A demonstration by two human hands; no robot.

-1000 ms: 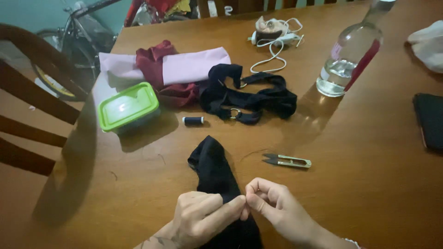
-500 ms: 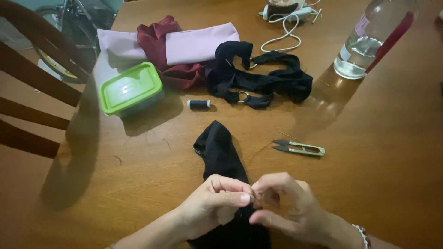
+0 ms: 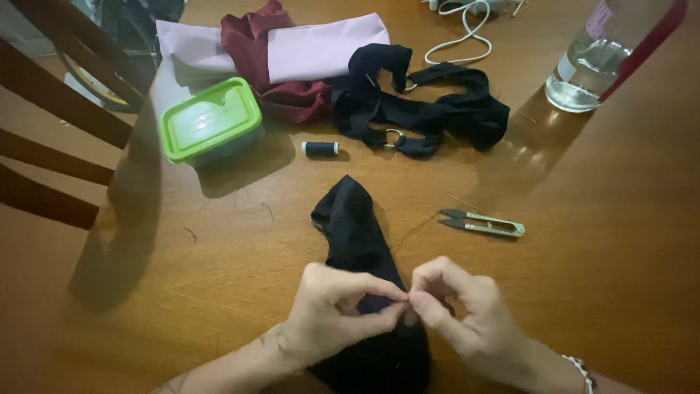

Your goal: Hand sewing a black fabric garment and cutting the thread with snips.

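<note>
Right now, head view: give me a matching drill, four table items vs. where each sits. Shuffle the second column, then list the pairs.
Items
1. green-lidded box
2. thread spool
3. thread snips
4. clear bottle

Places
A. top right corner of the table
B. right of the black cloth, above the right hand
C. left side, near the chair
D. between the box and the black strap with rings

Pairs: 1-C, 2-D, 3-B, 4-A
</note>
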